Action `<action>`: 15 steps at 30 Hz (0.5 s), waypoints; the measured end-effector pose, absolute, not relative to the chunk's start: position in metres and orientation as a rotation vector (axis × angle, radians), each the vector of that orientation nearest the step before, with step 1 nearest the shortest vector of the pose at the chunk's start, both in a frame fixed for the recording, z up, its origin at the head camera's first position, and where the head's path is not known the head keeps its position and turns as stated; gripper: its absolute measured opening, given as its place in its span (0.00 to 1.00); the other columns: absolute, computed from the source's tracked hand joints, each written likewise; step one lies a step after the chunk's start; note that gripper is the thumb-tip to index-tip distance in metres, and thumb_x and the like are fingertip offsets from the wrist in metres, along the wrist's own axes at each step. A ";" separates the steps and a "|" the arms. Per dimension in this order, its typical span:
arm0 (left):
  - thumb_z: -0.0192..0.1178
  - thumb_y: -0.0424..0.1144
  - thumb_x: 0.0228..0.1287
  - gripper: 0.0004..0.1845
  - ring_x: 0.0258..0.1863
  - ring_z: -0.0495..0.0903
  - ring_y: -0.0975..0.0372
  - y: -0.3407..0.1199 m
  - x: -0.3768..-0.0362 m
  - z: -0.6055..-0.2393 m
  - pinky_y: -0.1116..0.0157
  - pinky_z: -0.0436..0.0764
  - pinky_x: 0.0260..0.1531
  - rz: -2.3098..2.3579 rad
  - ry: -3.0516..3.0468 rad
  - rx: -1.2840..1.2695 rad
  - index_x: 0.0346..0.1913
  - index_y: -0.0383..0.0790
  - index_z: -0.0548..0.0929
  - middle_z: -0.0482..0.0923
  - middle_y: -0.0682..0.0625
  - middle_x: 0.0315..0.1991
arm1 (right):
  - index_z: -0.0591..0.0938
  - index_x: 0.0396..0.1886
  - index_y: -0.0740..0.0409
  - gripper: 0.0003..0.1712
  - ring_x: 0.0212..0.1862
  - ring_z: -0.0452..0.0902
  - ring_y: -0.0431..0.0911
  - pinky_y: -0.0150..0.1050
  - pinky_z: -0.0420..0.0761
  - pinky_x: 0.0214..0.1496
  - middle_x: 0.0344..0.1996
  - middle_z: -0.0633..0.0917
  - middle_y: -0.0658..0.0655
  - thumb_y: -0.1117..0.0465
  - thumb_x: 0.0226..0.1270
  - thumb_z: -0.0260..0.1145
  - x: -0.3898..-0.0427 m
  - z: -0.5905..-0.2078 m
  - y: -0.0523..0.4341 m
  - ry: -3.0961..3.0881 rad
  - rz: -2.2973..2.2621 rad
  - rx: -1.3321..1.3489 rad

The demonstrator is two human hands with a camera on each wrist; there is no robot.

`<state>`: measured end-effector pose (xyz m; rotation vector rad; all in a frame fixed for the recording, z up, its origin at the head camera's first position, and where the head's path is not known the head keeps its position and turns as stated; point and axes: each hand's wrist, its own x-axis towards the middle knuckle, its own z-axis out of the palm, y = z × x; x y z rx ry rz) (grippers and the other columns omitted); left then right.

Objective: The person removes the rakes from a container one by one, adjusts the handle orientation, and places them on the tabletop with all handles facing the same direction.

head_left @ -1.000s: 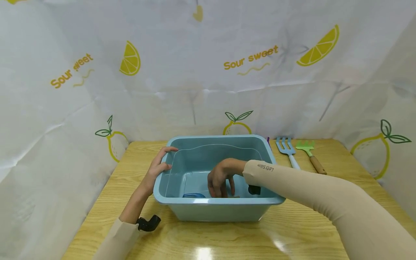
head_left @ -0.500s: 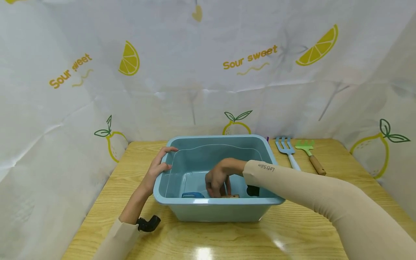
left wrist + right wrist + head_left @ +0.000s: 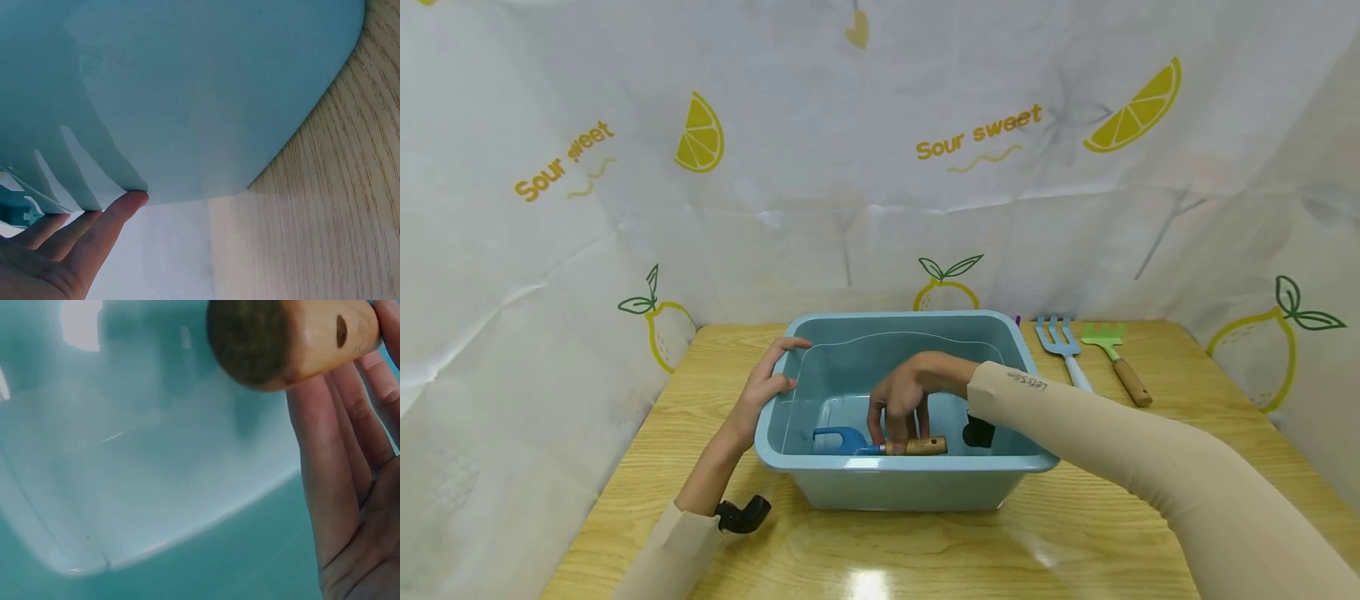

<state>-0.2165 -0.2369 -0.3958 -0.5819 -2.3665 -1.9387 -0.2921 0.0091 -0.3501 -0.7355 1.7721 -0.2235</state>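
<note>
In the head view my left hand (image 3: pixel 756 396) grips the left rim of a light blue plastic tub (image 3: pixel 910 487). Its fingers also press against the tub's outer wall (image 3: pixel 187 94) in the left wrist view. Inside the tub, my right hand (image 3: pixel 906 396) pinches the wooden handle (image 3: pixel 928 446) of a small garden fork with a blue head (image 3: pixel 846 439). The fork lies roughly level, prongs to the left, partly hidden behind the front rim. In the right wrist view the handle's dark round end (image 3: pixel 247 340) shows close up, with fingers (image 3: pixel 325 456) against it.
Right of the tub, a light blue hand fork (image 3: pixel 1062 343) and a green hand rake (image 3: pixel 1108 342) with a wooden handle lie on the wooden table (image 3: pixel 700 467). Something purple (image 3: pixel 1018 320) peeks out behind the tub. A lemon-print cloth (image 3: pixel 820 233) hangs behind.
My right hand has risen slightly and drifted left, lifting the blue garden fork so more of its head and handle shows. The left hand and tub have stayed put.
</note>
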 end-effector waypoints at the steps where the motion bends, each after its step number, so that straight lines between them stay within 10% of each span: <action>1: 0.45 0.35 0.59 0.32 0.67 0.65 0.31 -0.237 -0.217 -0.396 0.35 0.81 0.51 -1.937 -2.369 -0.582 0.70 0.38 0.65 0.55 0.36 0.76 | 0.85 0.48 0.51 0.12 0.36 0.83 0.43 0.39 0.87 0.42 0.34 0.85 0.48 0.64 0.65 0.72 -0.293 -0.349 0.009 1.769 -0.223 -0.738; 15: 0.44 0.35 0.59 0.32 0.68 0.65 0.33 -0.236 -0.217 -0.395 0.33 0.78 0.54 -1.926 -2.366 -0.574 0.69 0.38 0.65 0.56 0.36 0.75 | 0.83 0.45 0.49 0.13 0.35 0.82 0.43 0.43 0.88 0.43 0.36 0.87 0.50 0.67 0.63 0.71 -0.300 -0.335 0.011 1.765 -0.268 -0.783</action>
